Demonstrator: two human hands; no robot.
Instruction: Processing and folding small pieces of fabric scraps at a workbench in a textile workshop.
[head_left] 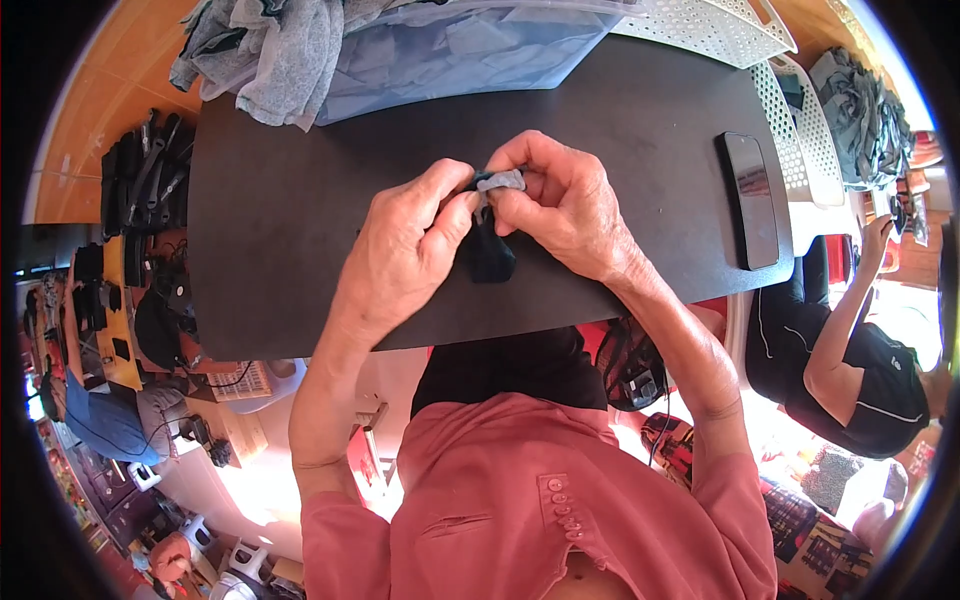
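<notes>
Over the dark table, my left hand (408,235) and my right hand (565,205) meet, both pinching one small piece of cloth. The dark cloth piece (492,255) hangs down between them. Its upper edge, a light grey fabric strip (501,181), is turned out between my fingertips. My left thumb and forefinger grip the left side of that edge. On the other side, my right thumb and fingers press the grey part. What kind of item the cloth is, I cannot make out; my fingers hide part of it.
A blue translucent bin (450,62) of grey cloth pieces stands at the table's (290,230) far side, grey cloth (290,65) draped over its corner. White perforated baskets (715,30) sit far right. A black phone (750,200) lies right. Co-workers (845,370) sit at right and left.
</notes>
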